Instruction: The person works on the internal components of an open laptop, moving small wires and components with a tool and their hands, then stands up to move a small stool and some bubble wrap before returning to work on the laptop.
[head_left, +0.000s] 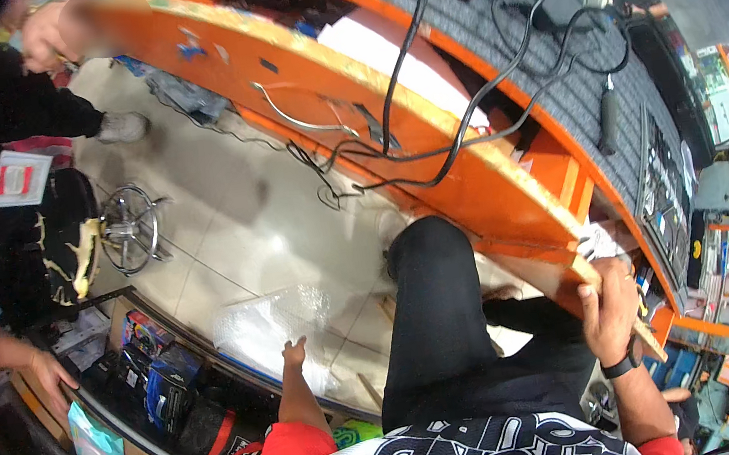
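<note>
My left hand (293, 352) is held out low over the floor, beside a sheet of clear bubble wrap (249, 326). Its fingers are partly stretched and apart, with nothing in them. On the other side, my right hand (613, 310), with a black watch (624, 364) at the wrist, grips the raw wooden edge of an orange board (481, 203) on the workbench. The thumb lies on the near side; the other fingers curl over the edge and are partly hidden. My bent leg in black trousers (435, 310) is between the hands.
Black cables (456, 155) hang over the board from the grey-topped bench (484, 18). At left, a person's hand (52, 384) touches a glass case (173, 345) of boxed goods. A worn black stool (40, 243) stands beyond it. Another person's shoe (123, 127) is at upper left.
</note>
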`<state>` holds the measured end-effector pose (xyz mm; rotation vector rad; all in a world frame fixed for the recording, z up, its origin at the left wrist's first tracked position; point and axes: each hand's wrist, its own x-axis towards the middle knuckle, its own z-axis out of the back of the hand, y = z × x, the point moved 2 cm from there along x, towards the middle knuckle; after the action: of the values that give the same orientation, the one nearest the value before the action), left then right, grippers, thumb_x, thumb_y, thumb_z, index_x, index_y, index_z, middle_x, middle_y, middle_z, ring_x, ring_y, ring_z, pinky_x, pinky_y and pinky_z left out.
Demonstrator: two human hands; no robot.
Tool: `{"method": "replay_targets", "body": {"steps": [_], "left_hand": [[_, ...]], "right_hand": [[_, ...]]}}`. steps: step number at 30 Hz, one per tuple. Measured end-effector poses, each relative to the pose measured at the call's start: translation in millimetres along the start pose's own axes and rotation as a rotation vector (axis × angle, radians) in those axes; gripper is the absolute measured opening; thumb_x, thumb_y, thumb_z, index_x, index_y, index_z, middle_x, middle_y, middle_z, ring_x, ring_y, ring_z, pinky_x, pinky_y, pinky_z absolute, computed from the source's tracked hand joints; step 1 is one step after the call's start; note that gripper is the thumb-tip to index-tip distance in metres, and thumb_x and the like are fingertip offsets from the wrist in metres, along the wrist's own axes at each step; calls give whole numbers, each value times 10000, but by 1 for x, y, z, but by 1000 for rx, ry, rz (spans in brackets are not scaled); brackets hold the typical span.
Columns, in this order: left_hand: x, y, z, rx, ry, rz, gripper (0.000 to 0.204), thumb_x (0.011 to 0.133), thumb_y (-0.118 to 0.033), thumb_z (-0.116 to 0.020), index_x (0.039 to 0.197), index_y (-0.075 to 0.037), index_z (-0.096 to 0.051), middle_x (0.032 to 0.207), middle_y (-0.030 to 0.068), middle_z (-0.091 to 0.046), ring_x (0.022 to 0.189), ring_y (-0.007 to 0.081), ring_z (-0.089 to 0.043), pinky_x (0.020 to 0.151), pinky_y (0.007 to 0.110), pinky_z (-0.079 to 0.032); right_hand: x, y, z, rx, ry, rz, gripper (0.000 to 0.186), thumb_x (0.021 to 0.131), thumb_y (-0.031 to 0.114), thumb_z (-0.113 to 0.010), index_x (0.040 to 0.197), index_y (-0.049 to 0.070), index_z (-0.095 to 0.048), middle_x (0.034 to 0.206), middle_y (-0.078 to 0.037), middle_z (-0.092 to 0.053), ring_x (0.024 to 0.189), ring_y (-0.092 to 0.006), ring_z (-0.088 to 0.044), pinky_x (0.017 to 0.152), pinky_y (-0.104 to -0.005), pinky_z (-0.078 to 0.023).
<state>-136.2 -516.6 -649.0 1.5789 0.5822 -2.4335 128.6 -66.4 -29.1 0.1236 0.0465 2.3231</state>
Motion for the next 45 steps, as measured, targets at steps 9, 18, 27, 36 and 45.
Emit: {"method": "replay_targets", "body": {"steps": [9, 18, 27, 36, 45], "left_hand": [[-27, 2, -8, -38, -102, -93, 937, 891, -533, -769, 1502, 133, -521, 1489, 415, -546, 1421, 505, -541, 1207, 486, -444], [-45, 1, 6, 131, -131, -168, 924, 900, -525, -751, 1490, 148, -522, 1500, 398, -548, 1437, 486, -535, 1211, 467, -441], [-72, -13, 27, 112, -132, -127, 923, 918, -556, -714, 1481, 151, -529, 1495, 377, -567, 1443, 449, -544, 1210, 457, -437], [-92, -22, -10, 290, 64, -294, 724, 949, -583, -650, 1246, 69, -752, 1337, 316, -698, 1305, 443, -644, 1128, 462, -493], [-151, -8, 1, 366, -32, -399, 664, 963, -592, -621, 1044, 41, -803, 1121, 284, -768, 1115, 444, -714, 1003, 497, -540]], "right_hand": [[-1, 8, 2, -8, -49, -24, 192, 945, 172, -716, 1063, 43, -639, 993, -172, -633, 941, -411, -603, 807, -509, -461], [-1, 7, 2, -27, -70, 34, 225, 971, 220, -707, 1074, 34, -631, 982, -172, -618, 924, -405, -592, 783, -500, -443], [-2, 8, -4, 21, -84, 48, 252, 997, 263, -699, 1051, 31, -618, 978, -185, -614, 928, -417, -594, 792, -510, -454], [-7, 0, 4, 69, -161, 125, 360, 932, 332, -784, 1063, 32, -634, 972, -172, -626, 913, -387, -613, 763, -498, -470], [-5, -26, 10, 183, 9, 280, 276, 966, 198, -740, 1103, 28, -571, 1019, -186, -646, 948, -382, -684, 794, -481, -588]]}}
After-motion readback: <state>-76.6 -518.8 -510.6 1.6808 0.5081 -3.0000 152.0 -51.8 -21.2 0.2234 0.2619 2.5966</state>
